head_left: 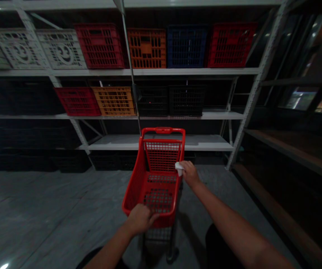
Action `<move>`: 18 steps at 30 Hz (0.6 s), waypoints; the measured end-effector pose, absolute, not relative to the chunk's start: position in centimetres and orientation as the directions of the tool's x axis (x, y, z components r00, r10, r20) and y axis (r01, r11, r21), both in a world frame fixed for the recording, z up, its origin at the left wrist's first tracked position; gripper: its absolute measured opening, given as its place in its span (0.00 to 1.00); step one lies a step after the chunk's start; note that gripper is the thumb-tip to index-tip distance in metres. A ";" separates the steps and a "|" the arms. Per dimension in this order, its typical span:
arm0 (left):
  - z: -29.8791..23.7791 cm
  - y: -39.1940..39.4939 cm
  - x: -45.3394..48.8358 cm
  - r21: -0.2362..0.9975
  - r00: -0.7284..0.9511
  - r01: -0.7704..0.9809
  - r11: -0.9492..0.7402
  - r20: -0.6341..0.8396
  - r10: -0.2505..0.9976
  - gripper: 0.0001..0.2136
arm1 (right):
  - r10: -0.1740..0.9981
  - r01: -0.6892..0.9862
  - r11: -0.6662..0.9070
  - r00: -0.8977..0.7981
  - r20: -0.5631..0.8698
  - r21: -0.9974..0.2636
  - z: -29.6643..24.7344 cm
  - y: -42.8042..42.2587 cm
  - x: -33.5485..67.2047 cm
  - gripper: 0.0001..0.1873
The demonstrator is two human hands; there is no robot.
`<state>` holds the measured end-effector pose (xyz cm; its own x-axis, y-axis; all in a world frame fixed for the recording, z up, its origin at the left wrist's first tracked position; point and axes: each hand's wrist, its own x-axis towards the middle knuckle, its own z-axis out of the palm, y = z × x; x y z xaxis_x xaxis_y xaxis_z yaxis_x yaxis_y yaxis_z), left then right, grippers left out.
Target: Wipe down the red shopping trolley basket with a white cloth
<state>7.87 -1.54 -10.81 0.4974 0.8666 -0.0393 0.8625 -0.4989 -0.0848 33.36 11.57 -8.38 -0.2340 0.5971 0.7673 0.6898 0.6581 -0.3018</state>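
A red plastic shopping cart [161,183] stands right in front of me, its handle bar on the far side. My left hand [141,218] is closed over the cart's near rim, the thumb stretched along it. At the cart's right side wall, my right hand [189,172] pinches a white cloth [179,168], perhaps a paper wipe, against or just beside the rim. The cart's basket shows its grid floor with nothing lying on it.
Behind the cart rises a white metal shelf rack [161,71] with red, orange, blue, white and black crates, such as an orange crate [146,48]. A thin pole [129,56] stands before it. Dark shelving [292,151] lines the right side. Grey floor [57,213] spreads leftward.
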 end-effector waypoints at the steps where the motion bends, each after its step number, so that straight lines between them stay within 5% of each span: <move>1: -10.9 -1.4 7.8 -0.082 0.497 0.863 -0.499 -0.040 0.867 0.31 | 0.597 0.685 0.667 -0.256 0.761 -0.293 -8.4 11.8 33.5 0.16; 6: -11.0 -1.1 7.5 -0.066 0.493 0.866 -0.495 -0.046 0.869 0.31 | 0.616 0.621 0.738 -0.460 0.639 -0.264 -11.1 10.7 33.5 0.14; 13: -10.9 -0.9 7.6 -0.044 0.507 0.860 -0.509 -0.041 0.861 0.29 | 0.695 0.672 0.648 -0.327 0.641 -0.360 -12.4 9.0 32.2 0.13; 18: -10.8 -0.9 7.3 -0.109 0.499 0.859 -0.500 -0.035 0.866 0.29 | 0.636 0.601 0.717 -0.358 0.684 -0.352 -13.7 2.8 29.2 0.12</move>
